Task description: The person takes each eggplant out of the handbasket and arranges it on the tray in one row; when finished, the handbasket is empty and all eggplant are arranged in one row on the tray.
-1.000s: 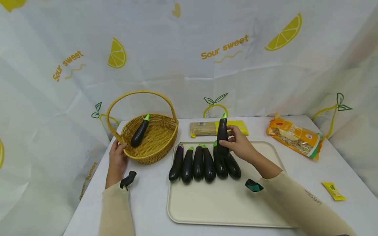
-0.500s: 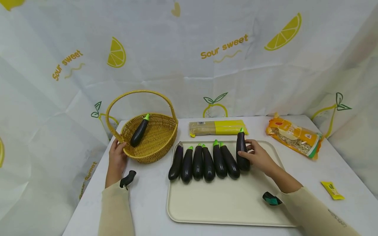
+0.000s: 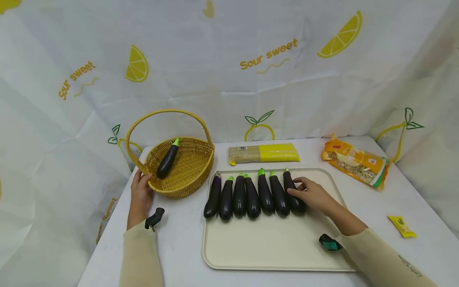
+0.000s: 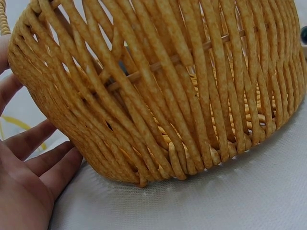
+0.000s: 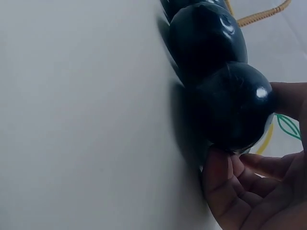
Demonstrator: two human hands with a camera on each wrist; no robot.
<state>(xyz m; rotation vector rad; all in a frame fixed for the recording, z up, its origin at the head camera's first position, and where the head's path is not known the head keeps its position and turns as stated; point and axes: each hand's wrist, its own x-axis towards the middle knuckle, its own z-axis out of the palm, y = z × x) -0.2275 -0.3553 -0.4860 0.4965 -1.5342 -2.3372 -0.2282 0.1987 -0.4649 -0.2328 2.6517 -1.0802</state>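
Note:
My right hand (image 3: 313,197) holds a dark eggplant (image 3: 293,199) at the right end of a row of several eggplants on the beige tray (image 3: 258,247). In the right wrist view, the thumb and fingers sit on either side of its round end (image 5: 235,108), close against the tray. My left hand (image 3: 141,195) grips the near left side of a wicker basket (image 3: 190,163) by the foot of its handle. Fingers (image 4: 41,136) lie along the woven outer wall (image 4: 182,86) in the left wrist view. One eggplant (image 3: 167,161) leans inside the basket.
Behind the tray lies a yellow and tan packet (image 3: 263,153). An orange bag (image 3: 356,161) rests at the back right, and a small yellow sachet (image 3: 402,226) lies to the right. A printed white curtain (image 3: 193,71) stands behind the table.
My right hand has carried its eggplant from above the row rightward and lowered it onto the tray beside the others. The left hand has stayed on the basket.

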